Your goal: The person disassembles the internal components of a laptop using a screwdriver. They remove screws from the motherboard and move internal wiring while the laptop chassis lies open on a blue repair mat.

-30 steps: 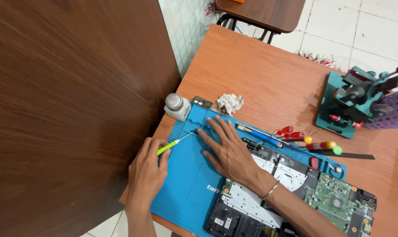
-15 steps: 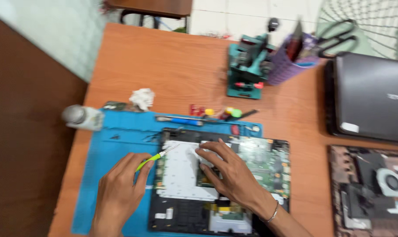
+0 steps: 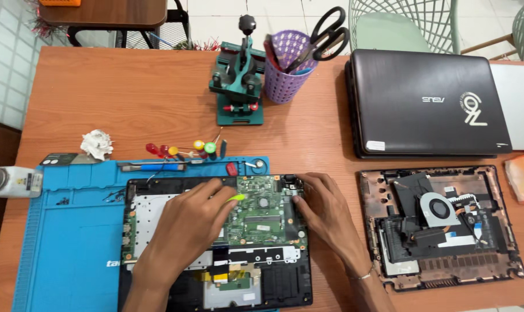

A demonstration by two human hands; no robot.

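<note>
An opened laptop base (image 3: 158,277) lies on a blue repair mat (image 3: 71,242), its green circuit board (image 3: 262,216) exposed. My left hand (image 3: 187,231) rests over the left part of the board and holds a small yellow-green tool (image 3: 236,197), whose tip points at the board's top. My right hand (image 3: 325,211) presses its fingers on the board's right edge near the upper right corner. Its wrist wears a thin bracelet (image 3: 361,276).
A removed laptop bottom cover with a fan (image 3: 441,228) lies to the right. A closed black laptop (image 3: 426,104), a purple cup with scissors (image 3: 288,66), and a green holder stand (image 3: 239,81) sit behind. Screwdrivers (image 3: 184,151), crumpled tissue (image 3: 96,143) and a bottle (image 3: 10,180) sit by the mat.
The view swung right and steadied. Both hands moved from the blue mat onto the opened laptop; the left hand still holds the yellow-green tool, and the right hand now sits at the board's right edge.
</note>
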